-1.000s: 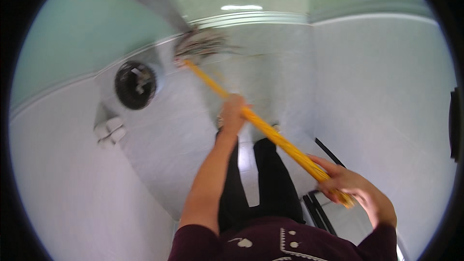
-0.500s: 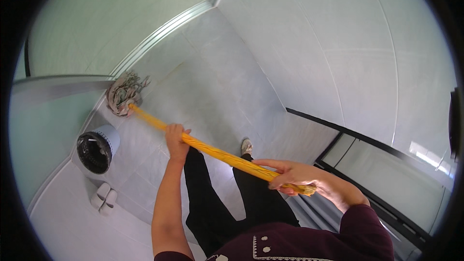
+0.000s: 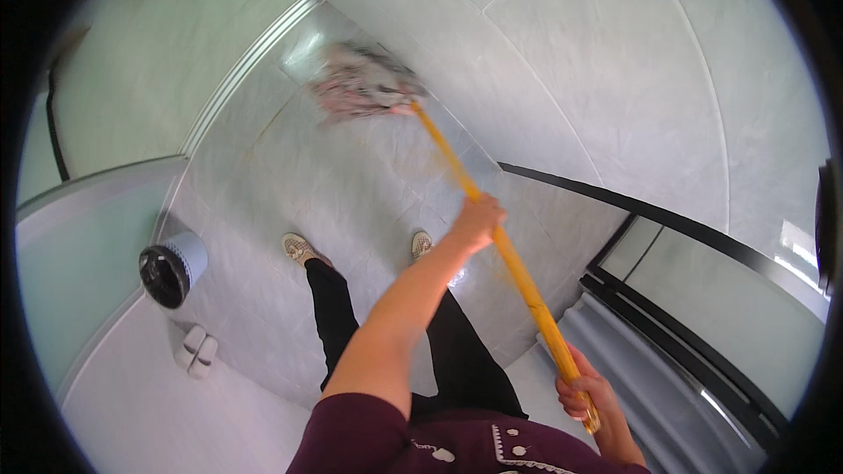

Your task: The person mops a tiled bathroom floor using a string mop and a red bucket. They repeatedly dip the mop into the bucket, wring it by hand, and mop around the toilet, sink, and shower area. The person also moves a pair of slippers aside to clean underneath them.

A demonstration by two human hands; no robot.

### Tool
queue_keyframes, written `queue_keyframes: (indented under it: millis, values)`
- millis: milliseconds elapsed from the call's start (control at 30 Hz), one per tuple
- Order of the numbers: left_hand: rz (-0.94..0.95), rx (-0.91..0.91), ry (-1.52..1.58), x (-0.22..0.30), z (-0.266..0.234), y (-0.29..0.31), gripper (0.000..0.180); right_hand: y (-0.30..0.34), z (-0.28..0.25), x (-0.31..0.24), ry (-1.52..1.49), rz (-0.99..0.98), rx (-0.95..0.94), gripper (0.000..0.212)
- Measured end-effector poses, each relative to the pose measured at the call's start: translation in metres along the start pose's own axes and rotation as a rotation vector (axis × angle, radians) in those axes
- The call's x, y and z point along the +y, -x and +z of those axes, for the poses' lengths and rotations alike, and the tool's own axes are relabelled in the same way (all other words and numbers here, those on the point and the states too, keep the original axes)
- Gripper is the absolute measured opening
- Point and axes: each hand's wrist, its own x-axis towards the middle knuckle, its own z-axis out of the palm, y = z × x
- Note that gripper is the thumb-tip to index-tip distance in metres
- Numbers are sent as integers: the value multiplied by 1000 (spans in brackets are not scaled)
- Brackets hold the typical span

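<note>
My left fingers [image 3: 488, 210] are wrapped around the yellow mop handle [image 3: 529, 297] partway along, my right fingers [image 3: 576, 398] near its closest end. The mop head [image 3: 362, 86] (blurred, strands spread) is on the grey tiled floor [image 3: 290, 180], just beside the wall [image 3: 544, 44].

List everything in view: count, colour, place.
mop head: one, grey-pink, top centre
handle: one, yellow, right of centre
bin: one, pale blue, black-lined, left
slippers: two, whitish, below bin
panel: one, pale green, far left
floor: one, grey, centre
tiled wall: one, grey, upper right
frame: one, black, right
folded material: one, grey, lower right
shoes: two, beige, on floor
trousers: one pair, black, lower centre
top: one, maroon, bottom
left hand: one, bare, gripping handle nearer mop head
right hand: one, bare, gripping handle's lower end
</note>
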Motion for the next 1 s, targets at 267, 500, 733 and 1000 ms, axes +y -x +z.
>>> queue_keyframes:
  millis: [267, 500, 733, 1000]
  values:
    - [100, -295, 121, 156, 145, 38, 16, 106, -82, 21, 92, 109, 207, 87]
    - [0, -177, 54, 135, 85, 93, 22, 90, -15, 28, 557, 189, 245, 81]
    - [-348, 307, -16, 32, -48, 156, 24, 49, 115, 1, 1038, 261, 163, 76]
    - [-761, 977, 99, -59, -150, 350, 24, -50, 339, 66, 1816, 516, -65, 92]
